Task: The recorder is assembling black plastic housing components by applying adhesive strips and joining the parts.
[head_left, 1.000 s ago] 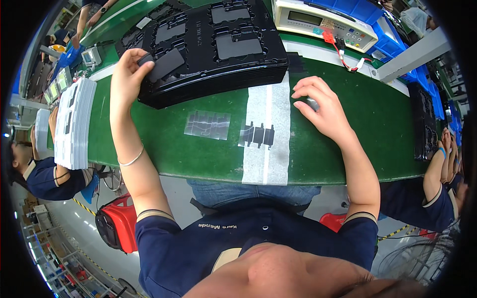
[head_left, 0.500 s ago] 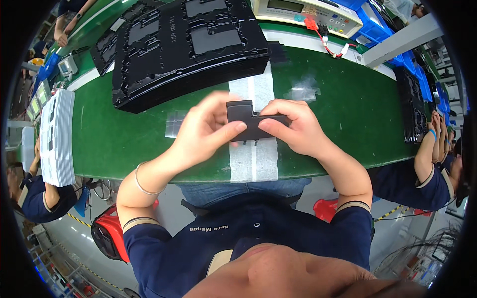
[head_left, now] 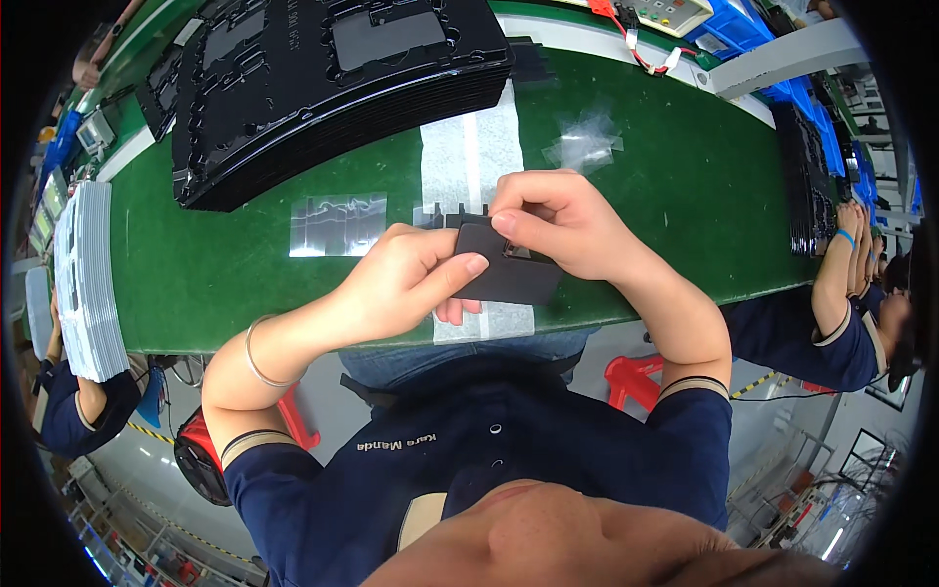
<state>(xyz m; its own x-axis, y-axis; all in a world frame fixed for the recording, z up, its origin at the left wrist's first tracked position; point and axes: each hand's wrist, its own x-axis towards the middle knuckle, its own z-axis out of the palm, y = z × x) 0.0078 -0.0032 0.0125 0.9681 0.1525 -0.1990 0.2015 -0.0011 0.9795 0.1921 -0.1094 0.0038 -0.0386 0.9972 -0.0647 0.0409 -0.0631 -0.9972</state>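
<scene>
A flat black L-shaped piece (head_left: 504, 282) is held above the green table, small dark prongs showing along its far edge. My left hand (head_left: 406, 279) is closed on its left side, thumb on top and fingers underneath. At the notch, the thumb and forefinger of my right hand (head_left: 572, 225) pinch its far edge; a small shiny patch shows in the notch. What lies right between those fingertips is hidden. Under the piece runs a whitish strip (head_left: 471, 147) on the table. A clear film sheet (head_left: 337, 225) lies left of my hands, and crumpled clear film (head_left: 585, 142) lies beyond them.
A tall stack of black moulded trays (head_left: 342, 108) stands far left. White sheets are piled (head_left: 90, 279) at the left edge. At the far right are an instrument (head_left: 675, 12) with red and black leads, a grey post (head_left: 787, 54) and blue bins (head_left: 817, 112). Other people work on both sides.
The black piece has turned, so its prongs now face away from me. My right hand has moved from its right end to a pinch at the notch. The view has shifted slightly.
</scene>
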